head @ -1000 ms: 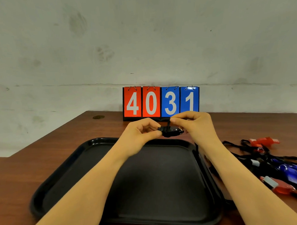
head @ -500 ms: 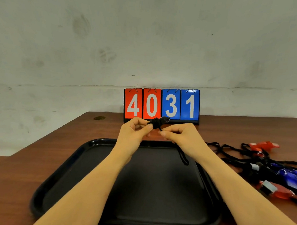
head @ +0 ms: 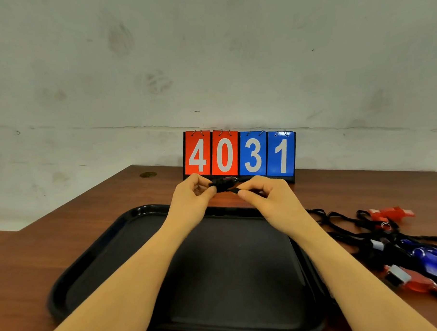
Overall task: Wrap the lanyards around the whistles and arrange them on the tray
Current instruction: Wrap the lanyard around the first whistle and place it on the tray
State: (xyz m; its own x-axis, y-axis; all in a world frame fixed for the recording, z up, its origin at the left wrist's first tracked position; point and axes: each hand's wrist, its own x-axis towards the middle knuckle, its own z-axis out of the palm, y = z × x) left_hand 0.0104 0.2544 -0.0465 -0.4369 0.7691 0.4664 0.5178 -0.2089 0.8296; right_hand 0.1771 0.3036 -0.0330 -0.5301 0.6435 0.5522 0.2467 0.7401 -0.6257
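A black whistle [head: 224, 183] wound in black cord is held above the far edge of the black tray [head: 96, 265]. My left hand [head: 192, 199] pinches the whistle's left end. My right hand [head: 264, 197] pinches the lanyard end [head: 234, 190] just right of the whistle. The cord hides most of the whistle. To the right on the table lie a red whistle [head: 392, 212], a blue whistle [head: 432, 258] and another red whistle [head: 413, 282], tangled in black lanyards [head: 340, 225].
A flip scoreboard [head: 239, 154] reading 4031 stands at the back of the brown table [head: 40, 248], just behind my hands. The wall rises right behind it. The table's left edge steps inward at the far left.
The loose lanyard tail that hung below my right hand is gone; the cord is now drawn short and taut beside the whistle. Both hands stayed above the tray's far edge.
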